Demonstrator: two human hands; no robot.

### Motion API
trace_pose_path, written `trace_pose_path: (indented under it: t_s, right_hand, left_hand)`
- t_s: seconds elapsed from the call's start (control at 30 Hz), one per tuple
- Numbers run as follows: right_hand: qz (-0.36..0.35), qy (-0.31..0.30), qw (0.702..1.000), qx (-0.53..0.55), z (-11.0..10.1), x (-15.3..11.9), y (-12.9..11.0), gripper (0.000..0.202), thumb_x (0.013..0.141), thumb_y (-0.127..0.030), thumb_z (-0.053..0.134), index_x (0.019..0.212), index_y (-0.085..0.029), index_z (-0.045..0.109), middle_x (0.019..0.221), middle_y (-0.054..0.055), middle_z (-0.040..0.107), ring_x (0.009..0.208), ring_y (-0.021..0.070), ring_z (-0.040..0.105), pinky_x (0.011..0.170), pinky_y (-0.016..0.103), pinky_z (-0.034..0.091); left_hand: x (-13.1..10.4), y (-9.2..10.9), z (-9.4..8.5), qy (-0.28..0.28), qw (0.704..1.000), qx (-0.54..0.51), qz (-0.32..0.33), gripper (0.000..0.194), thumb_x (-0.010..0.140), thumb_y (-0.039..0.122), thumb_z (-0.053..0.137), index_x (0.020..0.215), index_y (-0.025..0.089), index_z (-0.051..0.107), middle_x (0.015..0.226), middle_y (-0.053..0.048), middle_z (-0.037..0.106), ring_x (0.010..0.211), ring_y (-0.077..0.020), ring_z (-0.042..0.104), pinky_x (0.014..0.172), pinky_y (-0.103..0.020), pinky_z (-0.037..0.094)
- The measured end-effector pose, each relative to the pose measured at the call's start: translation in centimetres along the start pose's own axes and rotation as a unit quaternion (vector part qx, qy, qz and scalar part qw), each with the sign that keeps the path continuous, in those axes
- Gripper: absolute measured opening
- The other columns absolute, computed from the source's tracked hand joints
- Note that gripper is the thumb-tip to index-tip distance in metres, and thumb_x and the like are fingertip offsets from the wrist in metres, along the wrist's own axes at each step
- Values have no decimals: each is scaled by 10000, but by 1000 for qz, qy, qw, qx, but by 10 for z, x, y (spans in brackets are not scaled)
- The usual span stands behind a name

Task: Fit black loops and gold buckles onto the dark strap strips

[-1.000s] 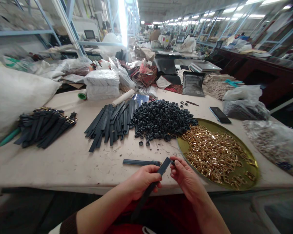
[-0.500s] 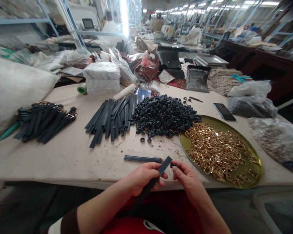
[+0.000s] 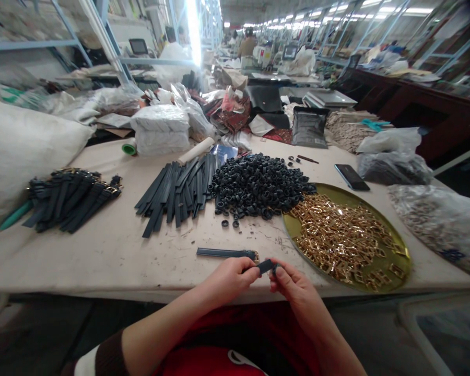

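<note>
My left hand (image 3: 237,277) is closed around a dark leather strap (image 3: 265,267), whose end sticks out toward the right. My right hand (image 3: 292,282) pinches a small black strap loop (image 3: 274,269) right at that end; whether the strap is inside the loop I cannot tell. Just beyond my hands lies a finished-looking strap with a gold buckle (image 3: 227,253). Farther back are a fan of plain dark straps (image 3: 176,193) and a large heap of black loops (image 3: 258,185). On the right, a round gold tray (image 3: 401,279) carries many gold buckles (image 3: 339,237).
At the left lies a pile of buckled straps (image 3: 72,198) beside a big white sack (image 3: 19,151). A phone (image 3: 351,177) rests behind the tray, near plastic bags (image 3: 394,162). Wrapped packs (image 3: 160,128) and scraps line the table's back. People sit farther off.
My hands have come together, bringing the loop up to the strap's end. The strap has swung lower, and less of it shows beyond my left fingers. The view has shifted slightly.
</note>
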State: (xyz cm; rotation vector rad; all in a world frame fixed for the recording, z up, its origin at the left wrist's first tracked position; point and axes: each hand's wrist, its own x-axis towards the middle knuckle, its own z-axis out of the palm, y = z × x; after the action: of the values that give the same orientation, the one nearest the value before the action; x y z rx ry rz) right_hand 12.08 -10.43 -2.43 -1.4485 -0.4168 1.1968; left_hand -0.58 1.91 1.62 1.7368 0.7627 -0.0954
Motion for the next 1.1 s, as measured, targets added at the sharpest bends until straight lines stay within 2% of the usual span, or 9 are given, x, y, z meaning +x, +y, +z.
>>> trace_pose_path:
  t_s: [0.13, 0.37, 0.43, 0.53, 0.63, 0.7, 0.83, 1.0, 1.1]
  right_hand:
    - [-4, -6, 1000, 23, 1, -2, 2, 435, 761, -464, 526, 1085, -173, 539, 656, -24, 502, 590, 91, 465, 603, 243, 404]
    - [-6, 10, 1000, 28, 2, -2, 5, 338, 745, -453, 551, 981, -212, 524, 648, -42, 491, 571, 85, 446, 582, 224, 386]
    - [-5, 8, 1000, 9, 2, -3, 5, 359, 750, -453, 544, 1019, -215, 524, 647, -42, 491, 581, 88, 445, 590, 224, 380]
    - [8, -8, 1000, -28, 2, -4, 3, 390, 765, -461, 517, 1054, -200, 531, 639, -34, 496, 581, 92, 440, 586, 228, 370]
    - [10, -28, 998, -52, 4, -3, 0, 396, 767, -477, 499, 1028, -184, 554, 638, -23, 514, 571, 98, 432, 559, 233, 356]
    - [-2, -39, 997, -73, 6, -2, -1, 395, 766, -485, 490, 1002, -177, 567, 625, -19, 522, 572, 106, 432, 554, 237, 353]
    - [-57, -41, 986, -153, 8, 0, -1, 351, 787, -456, 465, 999, -201, 583, 650, -8, 549, 609, 125, 463, 594, 251, 376]
    - [-146, -71, 958, -235, 6, -5, -4, 254, 785, -389, 495, 940, -237, 627, 822, 35, 605, 808, 181, 534, 761, 302, 405]
    - [-100, -69, 977, -176, 8, -7, -6, 262, 763, -406, 526, 927, -217, 607, 774, 20, 609, 732, 157, 531, 698, 279, 410]
  left_hand:
    - [-4, 2, 10, -68, 984, -143, -82, 295, 782, 396, 368, 760, 153, 534, 560, 47, 482, 410, -71, 398, 402, -191, 290]
    - [-2, -2, 19, -73, 972, -198, -104, 265, 764, 388, 412, 747, 152, 530, 580, 34, 544, 386, -58, 435, 372, -173, 285]
    - [-2, -2, 19, -93, 964, -228, -105, 232, 771, 336, 402, 770, 147, 538, 610, 17, 576, 406, -59, 470, 386, -168, 312]
    - [-2, 0, 17, -148, 933, -301, -127, 214, 772, 251, 374, 803, 135, 550, 667, -24, 612, 499, -83, 554, 455, -178, 395]
    - [-2, -3, 18, -170, 919, -329, -138, 228, 791, 293, 381, 817, 132, 541, 663, -32, 609, 502, -88, 555, 473, -189, 415]
    - [-2, -9, 19, -154, 940, -284, -106, 271, 810, 366, 376, 834, 143, 529, 587, 8, 563, 411, -67, 480, 412, -173, 360]
    - [-2, -20, 19, -105, 990, -94, -18, 348, 839, 400, 294, 840, 151, 538, 493, 52, 471, 341, -66, 385, 360, -176, 276]
    - [-5, -15, 14, -69, 996, 59, 28, 314, 821, 289, 292, 666, 164, 536, 470, 40, 471, 405, -92, 430, 428, -200, 287]
    - [-6, -5, 13, -64, 994, 81, 35, 331, 825, 300, 291, 620, 175, 519, 467, 35, 467, 420, -103, 426, 433, -211, 262]
